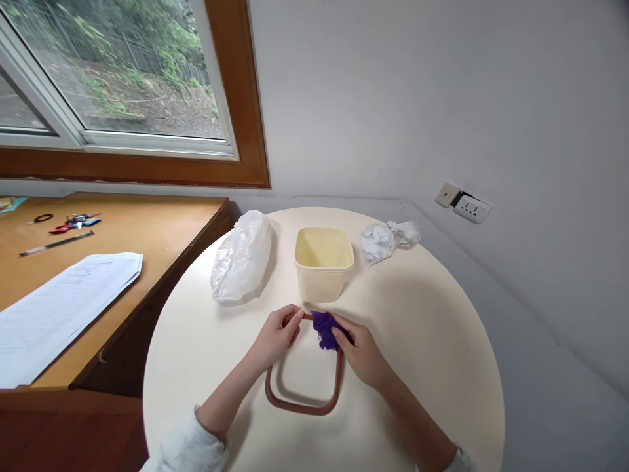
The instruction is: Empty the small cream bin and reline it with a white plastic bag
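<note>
A brown, rounded-square frame (303, 409) is held up over the near part of the round white table, between my hands. With thumb and fingers pinched, my left hand (281, 334) grips its far left corner. My right hand (361, 351) is closed on a crumpled purple cloth (324, 330), pressed against the frame's far right corner. The cloth hides that corner and part of the far side. Just beyond the hands stands an upright cream plastic container (322, 282), its top uncovered.
A white plastic bag (243, 259) lies left of the container, and a knotted white bag (388, 240) lies right of it. The wooden desk (162, 226) on the left holds papers (73, 308), keys (78, 220) and a thin strip (56, 244). Wall sockets (472, 208) are at right.
</note>
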The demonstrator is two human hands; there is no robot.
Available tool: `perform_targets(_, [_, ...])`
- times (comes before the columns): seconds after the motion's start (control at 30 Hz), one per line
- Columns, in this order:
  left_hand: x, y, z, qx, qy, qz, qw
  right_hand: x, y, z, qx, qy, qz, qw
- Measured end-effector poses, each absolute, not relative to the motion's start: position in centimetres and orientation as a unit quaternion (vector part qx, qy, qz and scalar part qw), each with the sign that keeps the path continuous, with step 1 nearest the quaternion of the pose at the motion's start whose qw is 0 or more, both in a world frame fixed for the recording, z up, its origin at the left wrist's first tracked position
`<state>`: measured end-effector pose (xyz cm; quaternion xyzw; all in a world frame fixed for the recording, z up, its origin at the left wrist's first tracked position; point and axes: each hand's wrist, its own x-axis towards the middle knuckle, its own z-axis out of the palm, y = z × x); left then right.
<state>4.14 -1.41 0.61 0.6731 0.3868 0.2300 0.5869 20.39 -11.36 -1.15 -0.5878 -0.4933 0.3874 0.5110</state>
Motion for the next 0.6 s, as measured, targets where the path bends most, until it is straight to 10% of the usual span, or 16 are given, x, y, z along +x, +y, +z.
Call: perform_targets(0.6, [3.1, -1.1, 0.0, 0.553, 0.478, 0.439, 0.523, 19.4, -11.5, -2.7, -0.570, -0.447, 0.516, 0.457])
